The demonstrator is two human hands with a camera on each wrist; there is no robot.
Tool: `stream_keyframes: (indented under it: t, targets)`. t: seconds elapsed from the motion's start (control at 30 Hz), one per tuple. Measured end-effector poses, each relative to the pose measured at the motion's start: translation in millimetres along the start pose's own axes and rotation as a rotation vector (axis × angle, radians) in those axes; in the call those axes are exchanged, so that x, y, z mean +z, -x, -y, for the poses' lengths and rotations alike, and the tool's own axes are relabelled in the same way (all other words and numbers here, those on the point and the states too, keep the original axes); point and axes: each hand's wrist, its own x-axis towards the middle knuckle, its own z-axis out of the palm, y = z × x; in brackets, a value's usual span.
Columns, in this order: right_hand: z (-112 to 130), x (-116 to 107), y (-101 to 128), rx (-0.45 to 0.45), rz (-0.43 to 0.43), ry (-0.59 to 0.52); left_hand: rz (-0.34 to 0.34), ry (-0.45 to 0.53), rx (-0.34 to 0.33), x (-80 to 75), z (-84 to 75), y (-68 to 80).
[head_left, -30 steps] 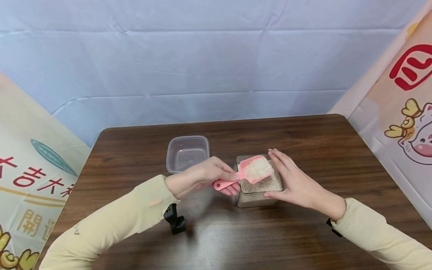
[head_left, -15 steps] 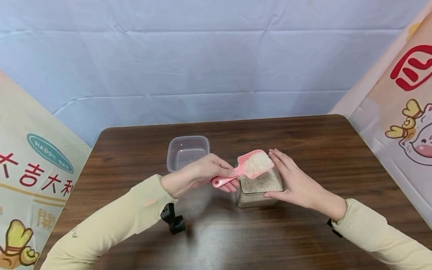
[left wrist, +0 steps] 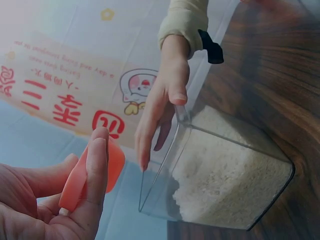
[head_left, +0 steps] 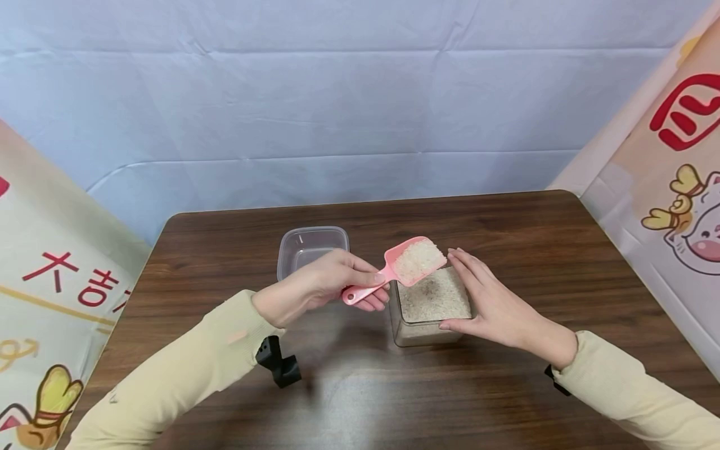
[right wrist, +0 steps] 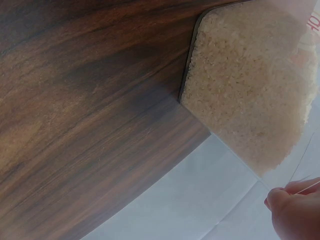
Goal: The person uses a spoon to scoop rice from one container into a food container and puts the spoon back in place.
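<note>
In the head view my left hand (head_left: 323, 278) pinches the handle of a pink scoop (head_left: 397, 252) between thumb and fingers. White rice (head_left: 419, 261) is heaped in the scoop, which hangs over the far left part of a clear square container (head_left: 424, 336). That container stands on the table with much rice inside. My right hand (head_left: 495, 306) holds its right side, thumb at the near corner and fingers reaching to the far one. The left wrist view shows the scoop (left wrist: 117, 162) edge-on, its rice hidden. Fingertips of the right hand (right wrist: 300, 212) are at the container's rim in the right wrist view.
A clear plastic tub (head_left: 292, 250) sits at the back left, partly covered by the left hand. The dark wooden table (head_left: 506, 231) has its far edge against a pale cloth backdrop (head_left: 360, 106). Printed banners (head_left: 675, 206) flank both sides.
My left hand has lifted the loaded scoop and carried it left and toward the back, uncovering more of the rice in the container. The right hand has stayed in place.
</note>
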Motion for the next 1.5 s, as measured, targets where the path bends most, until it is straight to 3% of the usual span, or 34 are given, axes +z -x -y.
stream_keyframes:
  t: [1.0,1.5]
  targets:
    - [0,-1,0,-0.001,0.0,0.003,-0.064,0.035,0.067,-32.9,8.7,16.1]
    - [1,0,0,0.002,-0.004,0.005,-0.106,0.042,0.05,-51.8,15.6,24.2]
